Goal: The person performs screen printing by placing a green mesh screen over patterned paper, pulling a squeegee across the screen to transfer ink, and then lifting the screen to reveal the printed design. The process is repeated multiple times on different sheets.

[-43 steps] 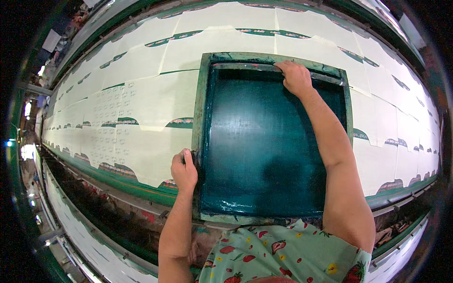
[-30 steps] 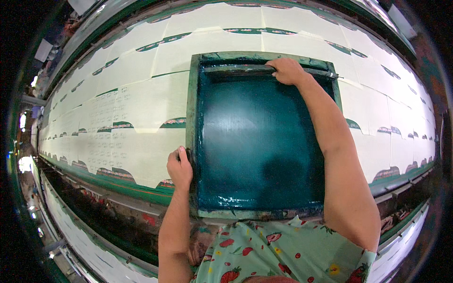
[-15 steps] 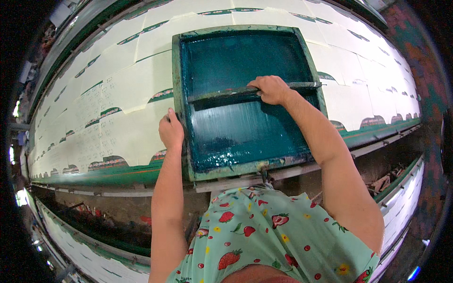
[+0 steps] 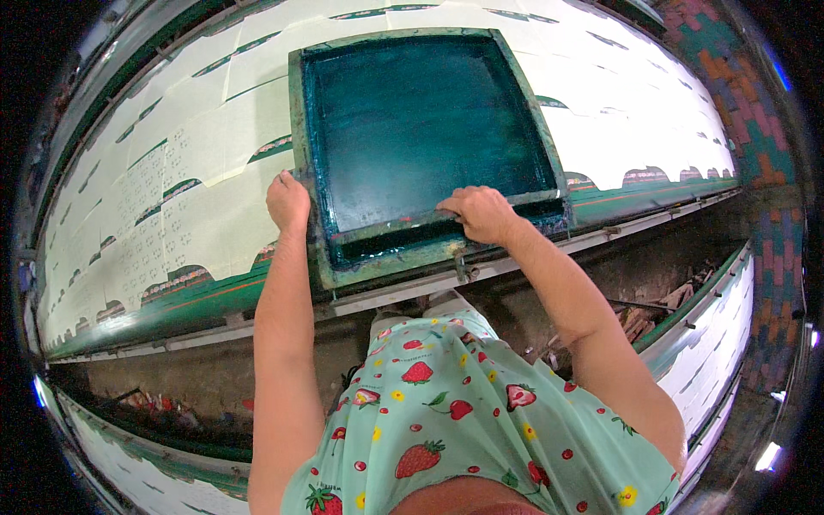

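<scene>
A screen-printing frame with pale green, paint-stained sides lies on the pale sheets, its mesh coated in dark teal ink. Inside it, along the near side, runs a long squeegee, its bar stretching almost from one side to the other. My right hand grips this bar right of its middle, fingers wrapped over the top. Beside the frame's left edge is my left hand, fingers curled in; whatever may be inside them is hidden.
Rows of pale sheets with scalloped green edges cover the long table. A metal rail runs along its near edge, with a small bracket at the frame. Behind me stands another long table; debris lies between the tables.
My right hand has drawn the squeegee toward me, from mid-frame to the near side. My left hand stays by the left edge, its fingers more curled. The view has shifted slightly.
</scene>
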The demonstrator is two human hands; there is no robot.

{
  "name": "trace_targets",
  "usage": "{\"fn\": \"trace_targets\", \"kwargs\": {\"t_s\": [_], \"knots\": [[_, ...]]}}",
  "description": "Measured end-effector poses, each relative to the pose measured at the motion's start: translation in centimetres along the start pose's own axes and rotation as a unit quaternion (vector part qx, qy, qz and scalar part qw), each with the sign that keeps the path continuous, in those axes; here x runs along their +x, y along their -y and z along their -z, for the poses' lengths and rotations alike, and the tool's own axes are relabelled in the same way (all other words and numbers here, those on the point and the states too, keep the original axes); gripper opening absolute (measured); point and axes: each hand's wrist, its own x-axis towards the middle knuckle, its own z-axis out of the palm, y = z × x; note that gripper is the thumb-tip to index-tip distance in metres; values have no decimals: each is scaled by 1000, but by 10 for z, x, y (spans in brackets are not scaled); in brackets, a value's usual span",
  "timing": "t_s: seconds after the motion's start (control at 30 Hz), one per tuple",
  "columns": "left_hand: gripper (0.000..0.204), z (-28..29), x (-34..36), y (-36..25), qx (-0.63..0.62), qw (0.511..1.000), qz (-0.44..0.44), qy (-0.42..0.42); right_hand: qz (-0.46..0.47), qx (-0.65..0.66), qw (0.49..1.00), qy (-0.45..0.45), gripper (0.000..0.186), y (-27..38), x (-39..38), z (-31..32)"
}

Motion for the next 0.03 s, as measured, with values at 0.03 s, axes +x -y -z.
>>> {"fn": "trace_targets", "kwargs": {"t_s": [0.03], "knots": [[64,-1,-1,-1,7,1000,-3,-1,-1,-2,1000,-2,43,-2,-4,2]]}}
